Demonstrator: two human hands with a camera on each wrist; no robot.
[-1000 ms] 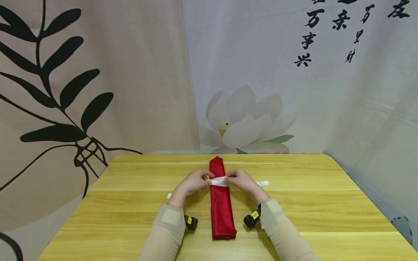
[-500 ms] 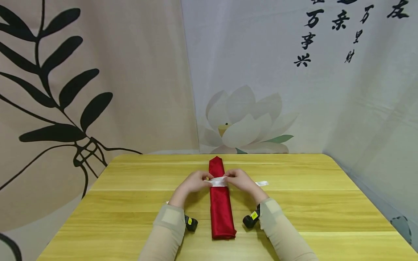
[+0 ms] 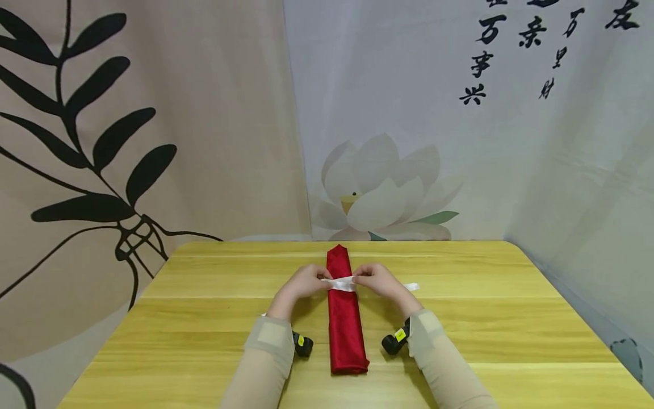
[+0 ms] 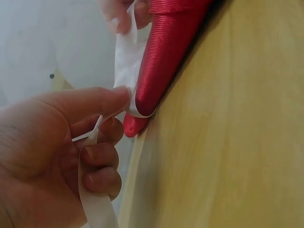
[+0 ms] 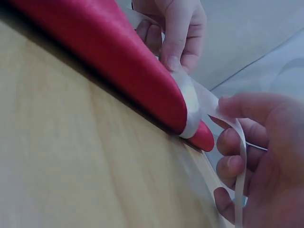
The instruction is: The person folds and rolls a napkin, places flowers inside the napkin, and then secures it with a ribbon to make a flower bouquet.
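A long, narrow bundle of folded red satin cloth (image 3: 347, 335) lies lengthwise on the table. A white satin ribbon (image 3: 343, 284) circles it across its upper part. On the bundle's left side my left hand (image 3: 304, 282) pinches the ribbon between thumb and forefinger; in the left wrist view a tail (image 4: 97, 209) trails down over its curled fingers. On the opposite side my right hand (image 3: 377, 281) pinches the other stretch, and in the right wrist view that strand (image 5: 241, 175) hangs past the palm. Between the two hands the ribbon lies over the cloth's top.
The wooden table (image 3: 485, 318) extends around the bundle, its far edge just beyond the cloth's pointed end. A loose ribbon end (image 3: 411, 287) pokes out behind the right wrist. A printed curtain (image 3: 230, 113) hangs behind. Black wrist cameras (image 3: 394, 342) sit inside both forearms.
The left wrist has shifted slightly right, and the ribbon tail beside it is now mostly hidden. The ribbon across the cloth has changed its lie slightly; both hands keep pinching it.
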